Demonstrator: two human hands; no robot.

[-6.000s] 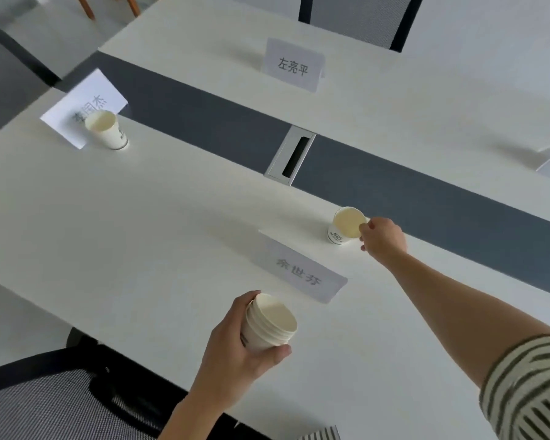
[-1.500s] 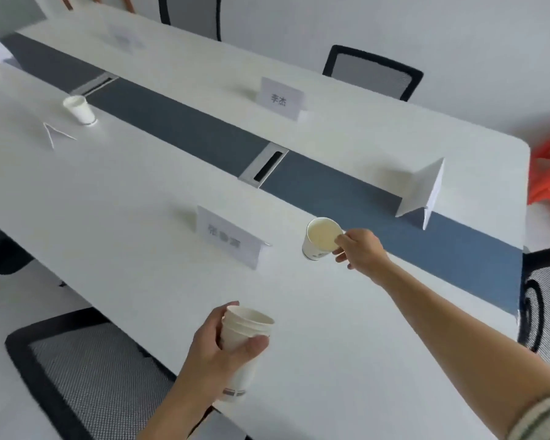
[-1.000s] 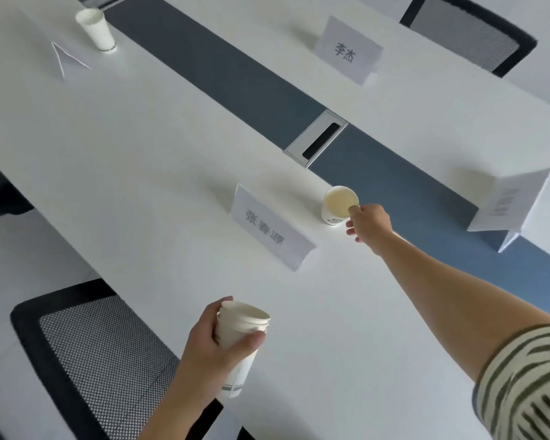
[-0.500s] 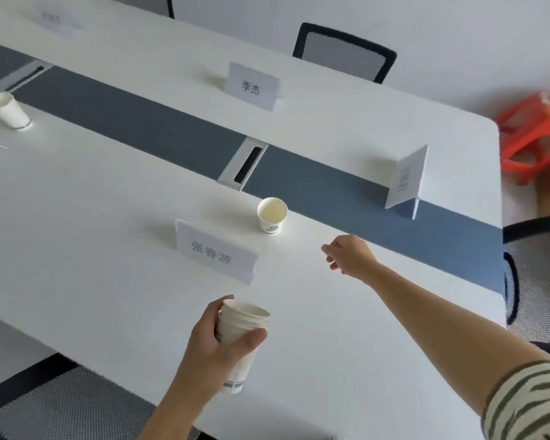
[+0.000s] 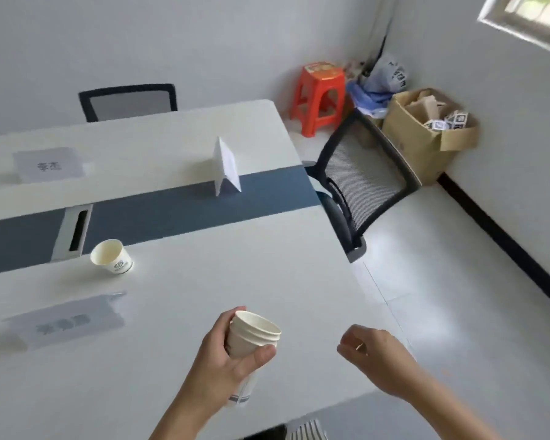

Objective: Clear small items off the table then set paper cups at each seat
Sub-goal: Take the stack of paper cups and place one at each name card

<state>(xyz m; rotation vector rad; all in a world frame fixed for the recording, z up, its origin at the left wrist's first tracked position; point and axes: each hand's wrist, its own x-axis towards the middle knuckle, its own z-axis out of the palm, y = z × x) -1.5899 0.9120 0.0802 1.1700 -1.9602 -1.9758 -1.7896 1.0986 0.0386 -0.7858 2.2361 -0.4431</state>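
My left hand (image 5: 226,360) grips a stack of white paper cups (image 5: 251,338) above the near part of the long white table (image 5: 204,300). A single paper cup (image 5: 111,257) with a small logo stands upright on the table beside the dark centre strip, behind a blurred name card (image 5: 67,322). To the right of the stack, over the table's near right corner, my right hand (image 5: 369,354) hangs loosely curled with nothing in it. Another name card (image 5: 48,165) stands at the far seat, and a folded one (image 5: 226,168) at the table's end.
A cable hatch (image 5: 73,230) sits in the dark strip. A black mesh chair (image 5: 359,182) stands at the table's right end, another (image 5: 127,101) at the far side. In the corner are an orange stool (image 5: 321,96), a cardboard box (image 5: 426,131) and bags.
My right hand let go of the single cup, which now stands on the table, and drew back toward me. My view swung right toward the table's end. The left hand still holds the stack.
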